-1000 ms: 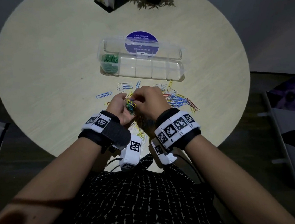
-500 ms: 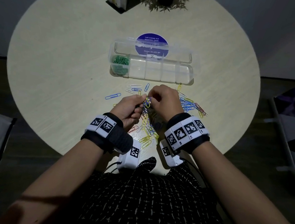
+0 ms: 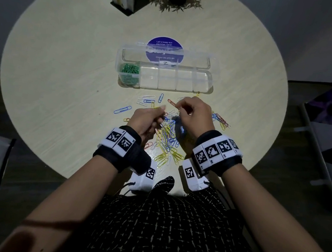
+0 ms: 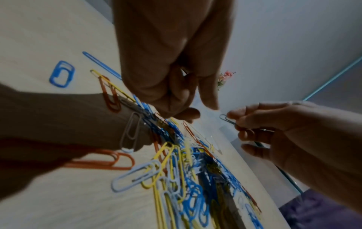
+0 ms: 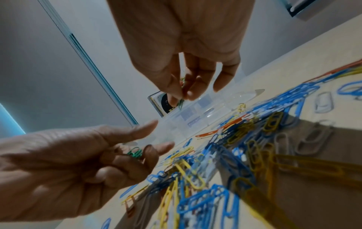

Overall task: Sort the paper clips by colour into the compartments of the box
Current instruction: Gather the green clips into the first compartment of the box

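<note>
Nearest the person, a loose heap of paper clips (image 3: 168, 140) in yellow, blue, white and orange lies on the tabletop (image 3: 62, 85) between the two wrists, and spreads away towards the box.

Just above that heap the left hand (image 3: 148, 121) is held with its fingers (image 5: 145, 156) curled inward. They cradle a small bunch of green clips (image 5: 134, 153) against the palm, while the thumb and forefinger stick out fairly straight and a little apart.

Close beside it, not touching, the right hand (image 3: 195, 116) hovers over the far part of the heap. Its thumb and forefinger are pressed together on a single green clip (image 4: 227, 119), whose loop end pokes out towards the left hand. Its other fingers (image 4: 252, 148) are bent loosely underneath and hold nothing that can be made out.

More clips lie singly around the hands, among them a blue clip (image 3: 122, 109) off to the left.

Beyond the hands stands the clear box (image 3: 205, 82) with its lid folded back flat behind it. A pile of green clips (image 3: 129, 73) fills the leftmost compartment. Under the lid a round purple sticker (image 3: 165, 50) shows on the tabletop.
</note>
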